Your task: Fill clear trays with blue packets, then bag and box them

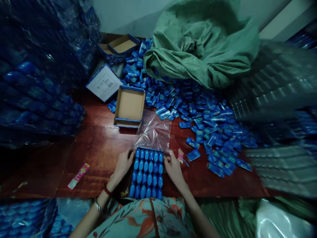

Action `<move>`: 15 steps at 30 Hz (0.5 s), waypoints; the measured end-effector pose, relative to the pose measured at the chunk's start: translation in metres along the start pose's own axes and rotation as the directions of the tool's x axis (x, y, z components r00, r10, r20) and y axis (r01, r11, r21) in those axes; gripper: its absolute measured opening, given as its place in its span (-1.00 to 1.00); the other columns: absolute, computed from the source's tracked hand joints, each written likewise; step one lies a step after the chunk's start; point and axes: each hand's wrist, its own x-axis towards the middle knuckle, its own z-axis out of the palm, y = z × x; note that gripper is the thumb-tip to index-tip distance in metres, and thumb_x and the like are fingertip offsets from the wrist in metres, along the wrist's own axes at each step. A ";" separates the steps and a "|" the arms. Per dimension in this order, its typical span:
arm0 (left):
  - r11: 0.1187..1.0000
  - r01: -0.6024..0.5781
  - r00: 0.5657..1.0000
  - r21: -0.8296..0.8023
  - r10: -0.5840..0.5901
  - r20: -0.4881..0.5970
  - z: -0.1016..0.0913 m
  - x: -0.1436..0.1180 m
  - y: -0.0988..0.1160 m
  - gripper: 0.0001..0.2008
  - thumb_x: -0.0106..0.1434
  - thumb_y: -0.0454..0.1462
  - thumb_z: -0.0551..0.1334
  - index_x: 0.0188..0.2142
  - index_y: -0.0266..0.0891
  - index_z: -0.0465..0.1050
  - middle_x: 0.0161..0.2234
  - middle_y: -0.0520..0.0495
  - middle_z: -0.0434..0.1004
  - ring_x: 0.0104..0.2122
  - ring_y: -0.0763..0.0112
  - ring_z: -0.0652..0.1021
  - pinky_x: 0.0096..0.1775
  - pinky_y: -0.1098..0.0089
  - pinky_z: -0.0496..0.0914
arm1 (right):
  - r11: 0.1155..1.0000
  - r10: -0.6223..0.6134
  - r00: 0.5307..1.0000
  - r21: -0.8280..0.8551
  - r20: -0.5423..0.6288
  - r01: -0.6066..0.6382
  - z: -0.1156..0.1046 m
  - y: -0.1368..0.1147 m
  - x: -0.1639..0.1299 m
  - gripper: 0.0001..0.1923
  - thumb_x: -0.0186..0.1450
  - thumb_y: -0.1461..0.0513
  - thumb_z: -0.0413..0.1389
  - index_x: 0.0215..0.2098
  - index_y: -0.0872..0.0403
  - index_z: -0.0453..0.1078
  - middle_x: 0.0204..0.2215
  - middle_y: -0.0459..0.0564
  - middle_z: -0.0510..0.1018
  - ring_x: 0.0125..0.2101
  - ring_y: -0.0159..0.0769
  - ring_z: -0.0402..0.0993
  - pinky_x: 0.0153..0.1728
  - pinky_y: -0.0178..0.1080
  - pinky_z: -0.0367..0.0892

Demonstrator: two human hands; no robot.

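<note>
Far left of frame: stacked bagged packs of blue items (37,92), wrapped in clear film, dim, detail hard to read. Lower left corner: more bagged blue packs (22,218).

Left-centre, on the red-brown table (99,148): small pink-and-white wrapper strip (78,176) lying flat, well apart from yr hands.

Upper left-centre: flat white box lid w/ blue edge (104,82); behind it two open blue-edged cardboard boxes (121,44). Just below the lid: open cardboard tray box (130,106), brown inside, nothing visible in it.

Centre, bottom half: block of blue oval containers (147,173), packed in rows, 5 across, standing close, near table edge in front of you. Its far end sits at the mouth of a clear plastic bag (153,130), which lies flat on the table beyond the block.

Yr left hand (122,165): at upper left corner of block, fingers curled, pinching bag edge against the block, as far as visible. Red bead bracelet + metal bangle on that wrist.

Yr right hand (173,167): at upper right corner of block, fingers bent, gripping bag edge there. Exact pinch partly hidden.

Just right of right hand: small pink wrapper (180,155), near but not touching, as far as I can tell.

Centre-right: big loose heap of small blue containers (210,122) spread over the table, spilling from under a green woven sack (203,43), upper centre-right.

Far right: clear blister trays (277,96), stacked, blurred.
</note>
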 end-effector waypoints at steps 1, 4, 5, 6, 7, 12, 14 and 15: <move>0.997 -0.027 0.999 0.065 0.030 -0.035 0.000 0.004 0.003 -0.72 0.25 -0.11 0.04 -0.28 -0.25 0.39 -0.31 -0.14 0.53 -0.30 0.24 0.52 -0.21 0.25 0.37 | 0.998 -0.001 1.000 -0.055 -0.026 0.000 -0.003 -0.003 0.001 -0.80 0.24 0.15 -0.09 -0.24 0.05 0.27 -0.59 -0.14 0.39 -0.58 -0.31 0.32 -0.50 -0.28 0.22; 0.975 -0.145 0.983 0.168 0.162 -0.091 -0.001 0.014 0.012 -0.78 0.26 -0.14 0.06 -0.35 -0.24 0.34 -0.39 -0.06 0.46 -0.38 0.32 0.47 -0.28 0.31 0.36 | 0.984 -0.061 0.992 -0.171 -0.107 0.042 -0.012 -0.013 0.011 -0.77 0.23 0.13 -0.01 -0.19 0.04 0.31 -0.49 -0.07 0.47 -0.51 -0.27 0.37 -0.41 -0.24 0.27; 0.969 -0.191 0.976 0.155 0.204 -0.078 -0.001 0.016 0.014 -0.79 0.27 -0.16 0.05 -0.38 -0.23 0.32 -0.42 -0.04 0.44 -0.40 0.35 0.45 -0.30 0.34 0.35 | 0.981 -0.103 0.990 -0.173 -0.100 0.085 -0.015 -0.015 0.014 -0.79 0.24 0.13 -0.01 -0.21 0.04 0.33 -0.47 -0.06 0.48 -0.49 -0.27 0.39 -0.40 -0.24 0.28; 0.964 -0.229 0.969 0.132 0.239 -0.062 -0.002 0.016 0.016 -0.79 0.28 -0.19 0.03 -0.40 -0.23 0.31 -0.44 -0.02 0.43 -0.42 0.38 0.44 -0.32 0.37 0.34 | 0.977 -0.153 0.985 -0.160 -0.076 0.139 -0.018 -0.017 0.016 -0.82 0.25 0.14 -0.02 -0.26 0.04 0.34 -0.47 -0.06 0.49 -0.48 -0.28 0.40 -0.39 -0.25 0.28; 0.960 -0.257 0.963 0.112 0.264 -0.053 -0.002 0.014 0.017 -0.78 0.29 -0.22 0.01 -0.42 -0.23 0.30 -0.47 0.00 0.41 -0.44 0.41 0.43 -0.35 0.39 0.33 | 0.970 -0.204 0.978 -0.144 -0.047 0.195 -0.021 -0.018 0.016 -0.84 0.27 0.16 -0.04 -0.32 0.04 0.34 -0.47 -0.06 0.49 -0.47 -0.29 0.41 -0.38 -0.26 0.29; 0.897 -0.403 0.907 0.180 0.418 -0.052 -0.009 -0.017 0.009 -0.79 0.30 -0.32 -0.02 -0.42 -0.24 0.31 -0.52 0.03 0.37 -0.53 0.48 0.37 -0.43 0.46 0.31 | 0.867 -0.465 0.885 -0.195 0.015 0.458 -0.028 -0.006 -0.014 -0.77 0.29 0.36 -0.12 -0.31 0.05 0.35 -0.47 -0.07 0.49 -0.43 -0.34 0.44 -0.38 -0.32 0.33; 0.817 -0.521 0.840 0.248 0.542 -0.018 -0.013 -0.035 0.000 -0.76 0.30 -0.38 -0.04 -0.39 -0.25 0.35 -0.53 0.01 0.35 -0.52 0.47 0.38 -0.43 0.47 0.32 | 0.771 -0.589 0.807 -0.264 0.049 0.579 -0.029 0.003 -0.034 -0.71 0.28 0.42 -0.15 -0.24 0.06 0.36 -0.43 -0.05 0.50 -0.39 -0.33 0.46 -0.33 -0.31 0.36; 0.770 -0.571 0.804 0.284 0.595 0.002 -0.016 -0.046 -0.006 -0.75 0.30 -0.40 -0.05 -0.36 -0.26 0.38 -0.52 -0.01 0.36 -0.50 0.46 0.40 -0.41 0.46 0.34 | 0.718 -0.640 0.765 -0.302 0.065 0.627 -0.029 0.008 -0.044 -0.68 0.28 0.43 -0.17 -0.20 0.06 0.36 -0.41 -0.03 0.52 -0.37 -0.33 0.46 -0.30 -0.30 0.37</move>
